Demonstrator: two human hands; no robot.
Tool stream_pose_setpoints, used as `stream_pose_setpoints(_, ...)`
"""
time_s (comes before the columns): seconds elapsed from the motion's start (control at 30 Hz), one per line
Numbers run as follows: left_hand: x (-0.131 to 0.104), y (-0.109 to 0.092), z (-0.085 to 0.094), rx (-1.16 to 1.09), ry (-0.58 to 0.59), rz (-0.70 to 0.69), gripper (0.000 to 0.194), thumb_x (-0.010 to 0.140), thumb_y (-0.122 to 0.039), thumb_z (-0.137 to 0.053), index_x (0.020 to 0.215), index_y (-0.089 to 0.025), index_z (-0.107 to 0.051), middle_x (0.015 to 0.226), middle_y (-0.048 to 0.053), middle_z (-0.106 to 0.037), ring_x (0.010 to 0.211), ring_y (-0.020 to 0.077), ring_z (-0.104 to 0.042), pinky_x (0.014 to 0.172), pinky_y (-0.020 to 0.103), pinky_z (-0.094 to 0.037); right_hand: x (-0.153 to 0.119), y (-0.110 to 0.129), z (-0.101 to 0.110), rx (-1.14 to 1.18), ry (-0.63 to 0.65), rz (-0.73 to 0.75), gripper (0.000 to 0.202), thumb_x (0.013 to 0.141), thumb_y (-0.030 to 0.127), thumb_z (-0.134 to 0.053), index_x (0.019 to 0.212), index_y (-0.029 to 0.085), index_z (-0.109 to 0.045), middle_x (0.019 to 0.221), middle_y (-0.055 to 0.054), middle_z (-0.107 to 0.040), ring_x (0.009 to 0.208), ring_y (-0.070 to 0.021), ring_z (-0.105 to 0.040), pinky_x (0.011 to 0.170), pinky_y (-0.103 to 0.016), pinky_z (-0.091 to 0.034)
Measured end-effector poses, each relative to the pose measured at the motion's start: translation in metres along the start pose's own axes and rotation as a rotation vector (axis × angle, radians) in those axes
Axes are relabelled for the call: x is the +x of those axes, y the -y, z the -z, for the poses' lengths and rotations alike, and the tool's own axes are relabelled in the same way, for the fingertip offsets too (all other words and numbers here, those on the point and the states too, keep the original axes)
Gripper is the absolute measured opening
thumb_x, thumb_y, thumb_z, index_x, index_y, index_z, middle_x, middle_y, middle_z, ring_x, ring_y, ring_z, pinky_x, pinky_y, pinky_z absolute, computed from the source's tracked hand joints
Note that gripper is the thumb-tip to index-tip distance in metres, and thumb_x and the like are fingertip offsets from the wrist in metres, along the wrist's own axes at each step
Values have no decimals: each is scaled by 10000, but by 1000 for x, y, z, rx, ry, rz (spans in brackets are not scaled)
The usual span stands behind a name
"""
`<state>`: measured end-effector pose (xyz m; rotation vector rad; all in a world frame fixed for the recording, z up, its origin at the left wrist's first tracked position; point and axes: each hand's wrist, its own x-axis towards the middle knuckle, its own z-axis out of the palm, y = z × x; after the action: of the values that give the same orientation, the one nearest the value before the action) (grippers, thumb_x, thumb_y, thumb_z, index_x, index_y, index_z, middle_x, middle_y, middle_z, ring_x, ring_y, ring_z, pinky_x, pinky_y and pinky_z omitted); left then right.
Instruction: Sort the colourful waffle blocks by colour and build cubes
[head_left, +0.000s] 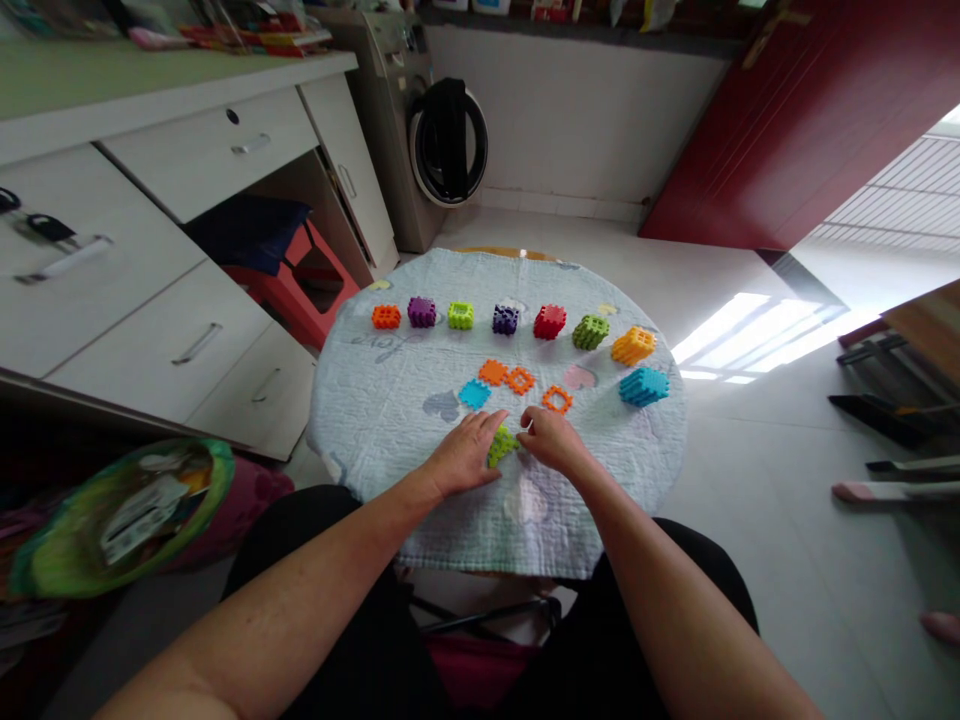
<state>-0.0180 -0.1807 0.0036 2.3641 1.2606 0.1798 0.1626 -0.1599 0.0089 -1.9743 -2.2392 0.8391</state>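
Hands meeting, left hand (pixel 466 452), right hand (pixel 549 437), pinching green piece (pixel 501 444)

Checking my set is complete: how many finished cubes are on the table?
8: seven in the far row, orange, purple, lime, dark purple, red, green, yellow-orange; a teal one nearer right.

No legible text or labels anywhere

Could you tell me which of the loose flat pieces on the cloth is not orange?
The blue flat piece, leftmost of the four lying just beyond the hands. The other three flat pieces are orange, two of them open frames.
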Motion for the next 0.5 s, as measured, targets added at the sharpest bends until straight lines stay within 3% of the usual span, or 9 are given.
stream_pose_setpoints(0.17, -1, 4, 0, -5, -25, 79, 863, 615, -327, -788, 1362, -177, -382, 1315, 141, -493, 1230, 306, -469, 1050, 433, -371, -1, 4, -5, -3, 35, 46, 234, 776, 133, -528, 954, 171, -673, 893, -66, -705, 790, -155, -605, 658, -233, -351)
stream_pose_setpoints(0.5, 4, 8, -4, -231, -76, 108, 692, 675, -158, -695, 1313, -189, -431, 1308, 111, -470, 1176, 241, -524, 982, 382, -458, 0, 14, -13, 89, 25, 85, 350, 739, 52, -494, 1012, 135, -695, 936, -84, -717, 832, -154, -622, 705, -218, -380)
